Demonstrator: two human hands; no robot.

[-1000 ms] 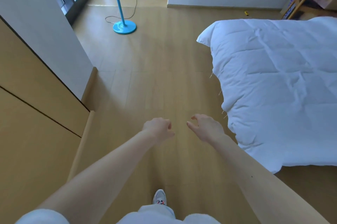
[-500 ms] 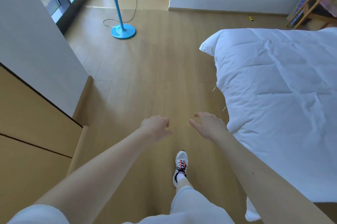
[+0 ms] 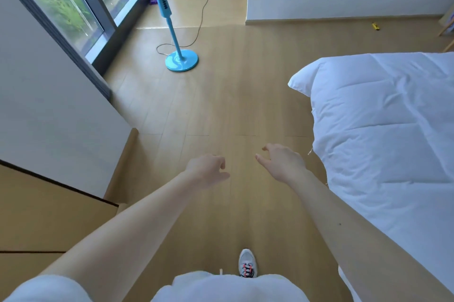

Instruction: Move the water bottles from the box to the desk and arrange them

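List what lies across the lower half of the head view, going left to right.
From the left: wooden cabinet → left hand → shoe → right hand → white duvet.

Two hands (image 3: 206, 169) (image 3: 282, 166), one fan (image 3: 181, 60), one shoe (image 3: 247, 263)

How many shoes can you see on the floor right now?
1. A white sneaker with pink-and-black laces is on the wooden floor near the bottom centre of the view. A second one may be hidden under the white clothing just below it.
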